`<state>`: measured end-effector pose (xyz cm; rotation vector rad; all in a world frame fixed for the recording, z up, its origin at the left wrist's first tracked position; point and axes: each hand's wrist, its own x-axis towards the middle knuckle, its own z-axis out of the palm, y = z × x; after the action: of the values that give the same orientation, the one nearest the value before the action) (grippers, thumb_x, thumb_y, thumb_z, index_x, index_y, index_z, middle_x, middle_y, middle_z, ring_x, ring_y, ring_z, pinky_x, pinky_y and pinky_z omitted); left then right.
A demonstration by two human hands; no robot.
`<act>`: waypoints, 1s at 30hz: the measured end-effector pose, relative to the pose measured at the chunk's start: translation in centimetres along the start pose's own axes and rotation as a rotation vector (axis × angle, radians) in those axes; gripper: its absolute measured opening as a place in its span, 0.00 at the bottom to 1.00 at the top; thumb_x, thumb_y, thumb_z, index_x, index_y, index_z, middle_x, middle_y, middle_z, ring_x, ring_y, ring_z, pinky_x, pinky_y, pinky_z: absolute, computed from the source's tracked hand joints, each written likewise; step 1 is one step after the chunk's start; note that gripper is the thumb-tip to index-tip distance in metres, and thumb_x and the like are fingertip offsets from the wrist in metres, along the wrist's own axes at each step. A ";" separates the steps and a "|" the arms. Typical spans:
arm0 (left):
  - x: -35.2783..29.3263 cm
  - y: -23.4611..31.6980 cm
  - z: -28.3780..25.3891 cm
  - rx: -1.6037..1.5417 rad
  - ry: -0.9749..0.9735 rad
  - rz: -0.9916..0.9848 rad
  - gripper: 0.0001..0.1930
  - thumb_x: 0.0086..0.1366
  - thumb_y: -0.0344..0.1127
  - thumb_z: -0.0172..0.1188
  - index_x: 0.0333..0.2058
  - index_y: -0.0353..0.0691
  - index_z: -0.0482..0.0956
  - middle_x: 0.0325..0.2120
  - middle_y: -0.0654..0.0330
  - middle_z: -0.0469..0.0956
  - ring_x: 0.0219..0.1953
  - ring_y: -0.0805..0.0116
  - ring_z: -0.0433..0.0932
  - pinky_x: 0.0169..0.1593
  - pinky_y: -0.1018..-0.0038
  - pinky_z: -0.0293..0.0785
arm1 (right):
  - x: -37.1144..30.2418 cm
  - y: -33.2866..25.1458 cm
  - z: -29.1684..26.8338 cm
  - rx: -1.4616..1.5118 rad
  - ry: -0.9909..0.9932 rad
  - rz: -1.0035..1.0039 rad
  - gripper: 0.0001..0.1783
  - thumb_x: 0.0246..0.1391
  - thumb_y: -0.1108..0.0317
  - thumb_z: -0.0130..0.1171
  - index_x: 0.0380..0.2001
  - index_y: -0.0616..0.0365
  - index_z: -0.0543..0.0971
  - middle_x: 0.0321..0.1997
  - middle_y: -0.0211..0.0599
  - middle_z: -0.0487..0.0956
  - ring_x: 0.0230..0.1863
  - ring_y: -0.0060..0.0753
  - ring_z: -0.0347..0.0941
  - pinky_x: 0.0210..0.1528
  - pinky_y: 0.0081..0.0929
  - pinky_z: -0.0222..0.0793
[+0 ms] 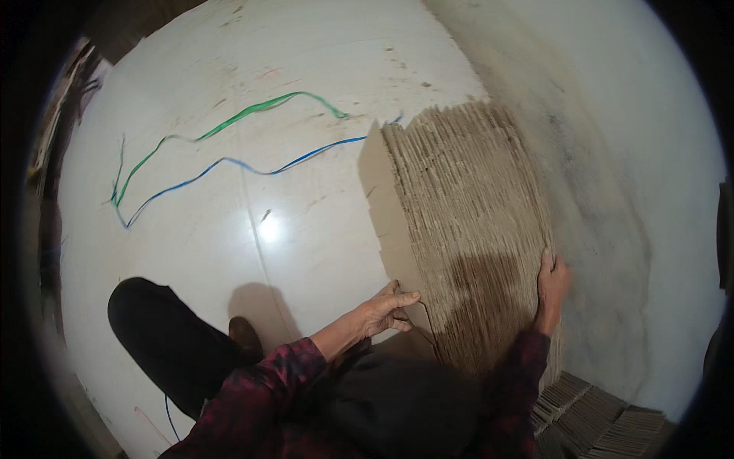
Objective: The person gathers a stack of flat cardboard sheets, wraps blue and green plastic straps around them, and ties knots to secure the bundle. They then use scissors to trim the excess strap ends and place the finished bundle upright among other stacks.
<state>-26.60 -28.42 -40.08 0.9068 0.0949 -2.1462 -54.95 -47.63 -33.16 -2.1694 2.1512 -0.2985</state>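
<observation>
A long stack of flat cardboard sheets (474, 199) stands on edge on the pale floor, its sheet edges facing up. My left hand (386, 310) grips the stack's left face near its close end, the thumb lying over the top edge of the outermost sheet. On the opposite side, my right hand (552, 287) is pressed against the right face with its fingers curled along it. Part of the right fingers is hidden. A blue strap (306, 157) runs across the floor to the stack's far left corner, where the sheets cover part of it.
A green strap (237, 116) lies loosely beyond the blue one. More stacked cardboard (600, 417) sits at the lower right. A pale wall (650, 191) rises along the right side. My dark-clothed leg (172, 336) and brown shoe (245, 336) are at the lower left.
</observation>
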 end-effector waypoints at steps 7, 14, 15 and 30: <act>-3.3 -0.3 -2.1 0.115 0.096 0.032 0.64 0.46 0.57 0.67 0.61 0.39 0.22 0.62 0.38 0.40 0.59 0.43 0.54 0.41 0.63 0.70 | -4.8 1.1 -0.3 0.149 -0.154 0.034 0.32 0.57 0.44 0.43 0.39 0.70 0.72 0.36 0.61 0.74 0.37 0.54 0.70 0.40 0.39 0.64; -2.2 0.1 -2.3 0.241 0.102 0.006 0.63 0.47 0.60 0.64 0.62 0.35 0.25 0.62 0.39 0.33 0.64 0.42 0.35 0.57 0.43 0.50 | -0.1 5.8 -0.8 1.013 -0.796 0.211 0.35 0.59 0.42 0.38 0.56 0.63 0.62 0.56 0.41 0.66 0.53 0.38 0.64 0.53 0.34 0.61; -2.0 0.3 -2.3 0.243 0.090 -0.002 0.62 0.48 0.59 0.64 0.61 0.35 0.25 0.62 0.40 0.34 0.65 0.44 0.35 0.59 0.42 0.46 | 0.2 6.0 -0.1 1.024 -0.851 0.163 0.34 0.59 0.44 0.39 0.57 0.62 0.62 0.57 0.40 0.65 0.53 0.37 0.64 0.53 0.34 0.61; -2.7 3.1 -4.6 0.280 -0.037 0.054 0.63 0.48 0.60 0.63 0.60 0.32 0.21 0.62 0.37 0.32 0.65 0.47 0.31 0.63 0.50 0.42 | -2.8 3.0 1.3 0.870 -0.813 0.210 0.33 0.60 0.46 0.37 0.59 0.61 0.59 0.59 0.42 0.62 0.56 0.38 0.59 0.56 0.34 0.57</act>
<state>-20.69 -27.24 -41.09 1.0143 -0.2512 -2.1579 -57.68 -45.04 -35.20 -1.2412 1.3761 -0.2159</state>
